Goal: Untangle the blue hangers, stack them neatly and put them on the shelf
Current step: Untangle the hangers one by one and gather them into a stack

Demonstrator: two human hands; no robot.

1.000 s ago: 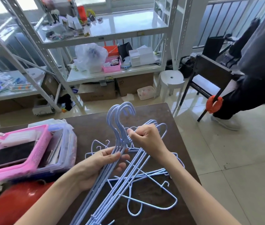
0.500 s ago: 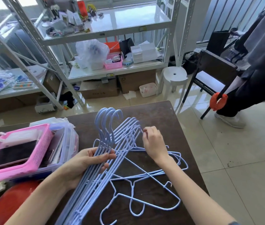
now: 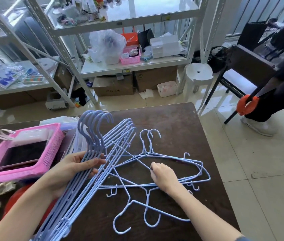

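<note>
My left hand [image 3: 78, 168] grips a stack of several blue hangers [image 3: 92, 136] by their necks, hooks pointing up and away over the dark brown table [image 3: 181, 122]. More blue hangers lie loose and tangled [image 3: 177, 159] on the table to the right of the stack. My right hand [image 3: 163, 176] rests on that tangled pile, fingers curled down onto a wire; the grip itself is hidden under the hand. The white metal shelf [image 3: 134, 66] stands beyond the table's far edge.
A pink basket [image 3: 47, 157] sits on clear boxes at the table's left. A red round object [image 3: 14, 199] lies under my left forearm. A white stool [image 3: 198, 73], cardboard boxes and a chair stand on the floor. Another person's legs [image 3: 276, 101] stand at right.
My right hand let go of the stack and dropped to the loose hangers on the table. The stack in my left hand swung left and now sits apart from the pile.
</note>
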